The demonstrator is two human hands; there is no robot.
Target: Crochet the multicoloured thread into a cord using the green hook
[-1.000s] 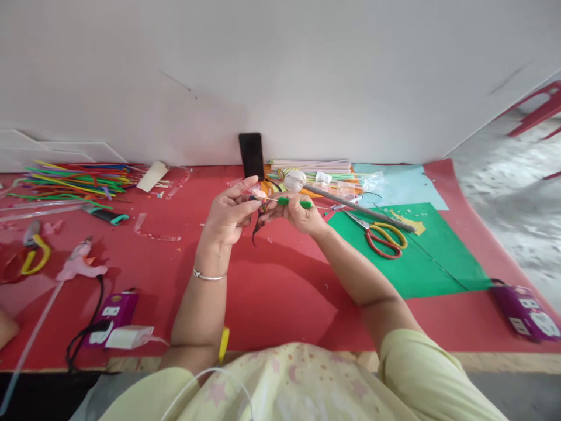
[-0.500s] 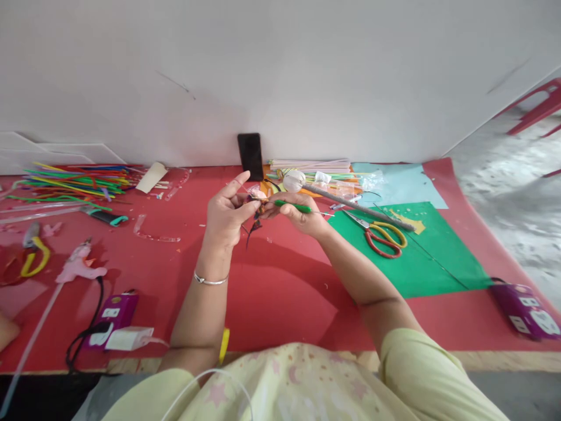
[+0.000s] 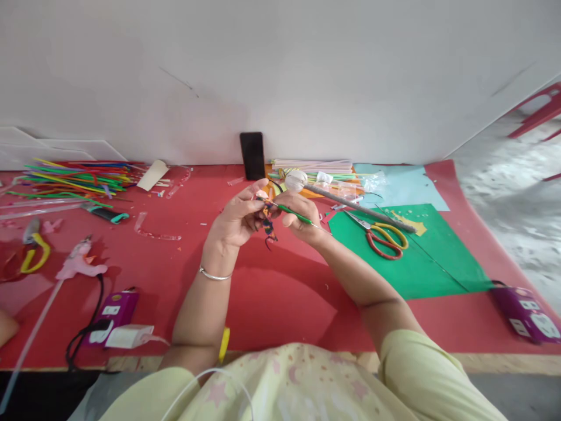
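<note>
My left hand (image 3: 234, 219) is closed on a small figure-like piece (image 3: 267, 219) with a pale pink top and dark, orange-flecked strands hanging below; its exact kind is unclear. A slim green-handled tool (image 3: 295, 215) with thin metal ends lies in my right hand (image 3: 302, 219), pinched by the fingers. Its inner tip points at the piece, but whether it touches is hidden by the fingers. Both hands meet above the red table (image 3: 280, 292). Just behind them is a pale ball on a grey stick (image 3: 295, 181).
Scissors (image 3: 385, 240) rest on a green sheet (image 3: 421, 275) at right. A black phone (image 3: 252, 155) leans against the wall. Left are colourful pipe cleaners (image 3: 83, 181), yellow-handled pliers (image 3: 37, 248), a pink glue gun (image 3: 81, 262) and a purple power strip (image 3: 114, 313). Another purple one (image 3: 526, 310) sits right.
Both hands have shifted slightly to the right and turned. The small piece now hangs more upright, and the green-handled tool slants more steeply. My left index finger has bent inward.
</note>
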